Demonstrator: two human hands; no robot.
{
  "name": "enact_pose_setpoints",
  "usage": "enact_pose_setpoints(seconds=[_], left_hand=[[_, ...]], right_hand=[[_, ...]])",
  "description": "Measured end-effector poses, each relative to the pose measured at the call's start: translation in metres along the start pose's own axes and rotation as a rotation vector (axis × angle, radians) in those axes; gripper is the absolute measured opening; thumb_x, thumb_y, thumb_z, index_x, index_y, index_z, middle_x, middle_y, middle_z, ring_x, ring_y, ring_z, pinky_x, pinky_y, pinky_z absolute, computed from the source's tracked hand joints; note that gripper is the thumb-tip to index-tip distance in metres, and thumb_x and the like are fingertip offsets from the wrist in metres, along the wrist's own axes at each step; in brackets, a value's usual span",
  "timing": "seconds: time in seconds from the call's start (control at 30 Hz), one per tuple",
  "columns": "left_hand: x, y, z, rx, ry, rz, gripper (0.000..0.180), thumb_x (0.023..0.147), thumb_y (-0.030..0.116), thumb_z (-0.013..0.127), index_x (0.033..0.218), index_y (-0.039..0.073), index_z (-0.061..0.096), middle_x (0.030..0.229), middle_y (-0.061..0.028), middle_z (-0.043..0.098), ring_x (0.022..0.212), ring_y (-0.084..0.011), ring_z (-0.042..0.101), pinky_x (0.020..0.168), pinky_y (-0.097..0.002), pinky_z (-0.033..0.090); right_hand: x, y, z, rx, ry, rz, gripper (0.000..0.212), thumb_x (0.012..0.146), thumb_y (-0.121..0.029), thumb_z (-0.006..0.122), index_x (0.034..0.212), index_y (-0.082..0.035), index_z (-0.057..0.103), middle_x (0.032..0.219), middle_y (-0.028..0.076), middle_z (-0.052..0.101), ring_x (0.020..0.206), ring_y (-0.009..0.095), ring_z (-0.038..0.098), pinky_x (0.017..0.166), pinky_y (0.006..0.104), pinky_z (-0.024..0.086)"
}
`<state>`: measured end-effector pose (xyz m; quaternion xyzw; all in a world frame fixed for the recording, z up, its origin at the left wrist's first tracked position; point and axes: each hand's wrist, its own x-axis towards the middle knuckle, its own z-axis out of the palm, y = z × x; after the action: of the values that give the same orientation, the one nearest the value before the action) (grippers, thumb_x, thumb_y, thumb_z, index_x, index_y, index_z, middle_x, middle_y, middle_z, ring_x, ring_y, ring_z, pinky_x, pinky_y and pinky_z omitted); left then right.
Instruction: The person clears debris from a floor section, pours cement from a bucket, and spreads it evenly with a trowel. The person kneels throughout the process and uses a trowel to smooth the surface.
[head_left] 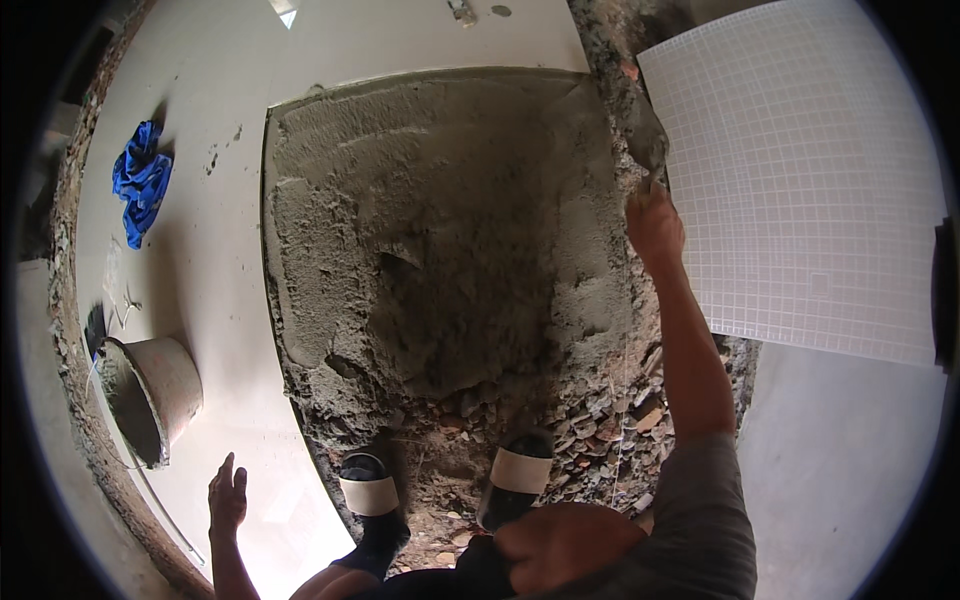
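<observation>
- Grey sleeve [705, 500] and bent knees fill the near edge, with sandaled feet [520, 470] just ahead on rubble [590, 440].
- Hands well apart: the right hand [655, 228] is closed around the handle end of a trowel [645, 138]; the left hand [228, 497] hangs empty, fingers loosely parted, nearest the bucket [178, 385].
- That trowel is at the far right edge of the mortar bed [330, 170], near the white gridded panel [800, 200]. It should be light and stiff, best held by its handle, since the blade looks coated and probably slippery.
- Mortar looks damp and soft, ridged at left, darker and rougher in the middle; it would likely dent under a palm and weigh heavily on the blade.
- The panel looks rigid and possibly brittle; opposite edges would suit two palms.
- Grey mix coats the bucket's inside; grip its rim.
</observation>
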<state>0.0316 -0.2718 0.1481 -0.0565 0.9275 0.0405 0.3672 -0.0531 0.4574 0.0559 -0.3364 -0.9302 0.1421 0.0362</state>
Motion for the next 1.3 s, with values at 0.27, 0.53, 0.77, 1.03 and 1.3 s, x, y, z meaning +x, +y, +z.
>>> enact_pose_setpoints(seconds=[0.27, 0.53, 0.77, 1.03, 1.3], left_hand=[[0.001, -0.006, 0.008, -0.072, -0.02, -0.058, 0.051, 0.099, 0.037, 0.04, 0.135, 0.001, 0.043, 0.133, -0.0241, 0.049, 0.124, -0.037, 0.047, 0.104, -0.0424, 0.037], [-0.005, -0.01, 0.012, -0.067, -0.093, -0.154, 0.049, 0.099, 0.035, 0.039, 0.136, 0.002, 0.042, 0.134, -0.0229, 0.048, 0.125, -0.0361, 0.046, 0.105, -0.0421, 0.036], [0.011, -0.008, 0.011, -0.069, -0.11, -0.139, 0.05, 0.099, 0.035, 0.039, 0.136, 0.002, 0.042, 0.134, -0.0228, 0.048, 0.126, -0.0358, 0.045, 0.105, -0.0418, 0.035], [0.016, -0.007, 0.006, -0.051, -0.135, -0.145, 0.05, 0.099, 0.035, 0.038, 0.136, 0.002, 0.041, 0.135, -0.0226, 0.047, 0.127, -0.0356, 0.044, 0.106, -0.0419, 0.034], [0.024, -0.01, 0.012, -0.091, -0.134, -0.091, 0.054, 0.099, 0.038, 0.038, 0.136, 0.0, 0.041, 0.136, -0.0234, 0.046, 0.127, -0.036, 0.044, 0.107, -0.0421, 0.034]], right_hand=[[0.063, -0.004, 0.011, 0.13, -0.151, -0.162, 0.034, 0.087, -0.031, 0.055, 0.101, 0.0, 0.056, 0.086, 0.018, 0.059, 0.073, 0.03, 0.062, 0.057, 0.0402, 0.051], [0.096, -0.061, 0.043, 0.805, -0.45, 0.339, 0.037, 0.091, -0.035, 0.051, 0.098, 0.001, 0.055, 0.065, 0.009, 0.054, 0.049, 0.018, 0.054, 0.045, 0.0341, 0.047], [0.098, -0.058, 0.012, 0.314, -0.549, 0.137, 0.042, 0.092, -0.034, 0.049, 0.099, 0.007, 0.055, 0.07, 0.014, 0.058, 0.052, 0.022, 0.057, 0.048, 0.0369, 0.047], [0.095, -0.072, 0.027, 0.523, -0.561, 0.229, 0.041, 0.093, -0.029, 0.048, 0.102, 0.011, 0.056, 0.081, 0.018, 0.062, 0.061, 0.027, 0.063, 0.058, 0.0387, 0.052], [0.105, -0.055, 0.008, 0.112, -0.585, 0.0, 0.032, 0.096, -0.021, 0.042, 0.103, 0.005, 0.057, 0.081, 0.02, 0.061, 0.064, 0.024, 0.064, 0.057, 0.0365, 0.056]])
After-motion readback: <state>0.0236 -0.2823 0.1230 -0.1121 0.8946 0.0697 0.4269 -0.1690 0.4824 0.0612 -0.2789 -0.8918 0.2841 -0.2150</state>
